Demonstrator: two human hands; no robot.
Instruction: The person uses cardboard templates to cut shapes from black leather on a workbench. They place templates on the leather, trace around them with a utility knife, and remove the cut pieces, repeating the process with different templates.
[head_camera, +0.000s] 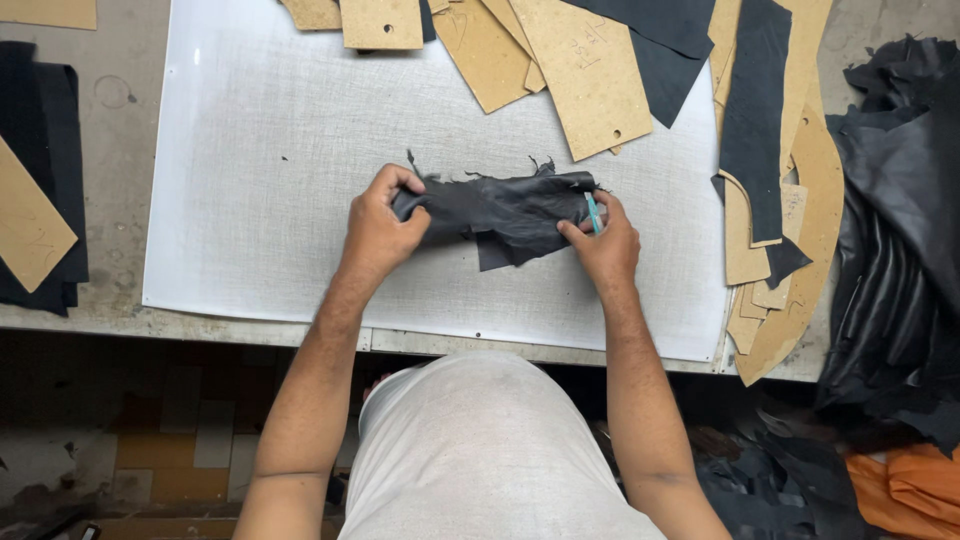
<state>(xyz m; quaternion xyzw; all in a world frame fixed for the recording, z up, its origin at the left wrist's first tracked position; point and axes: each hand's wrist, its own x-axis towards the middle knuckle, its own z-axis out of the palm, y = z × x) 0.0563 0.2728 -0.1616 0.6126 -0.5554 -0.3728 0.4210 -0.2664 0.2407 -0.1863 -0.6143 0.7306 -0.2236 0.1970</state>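
Hands (380, 225) (605, 245) gripping black leather scrap (500, 210) (right also holding blue tool (593, 212)), cardboard patterns (590, 70) behind

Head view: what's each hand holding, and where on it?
Left hand grips the left end of a black leather scrap, bunched. Right hand pinches its right end and also holds a small blue tool.

The left hand (380, 225) covers one end of the leather scrap (500, 210). Far cardboard patterns (590, 70) are cut off by the top edge.
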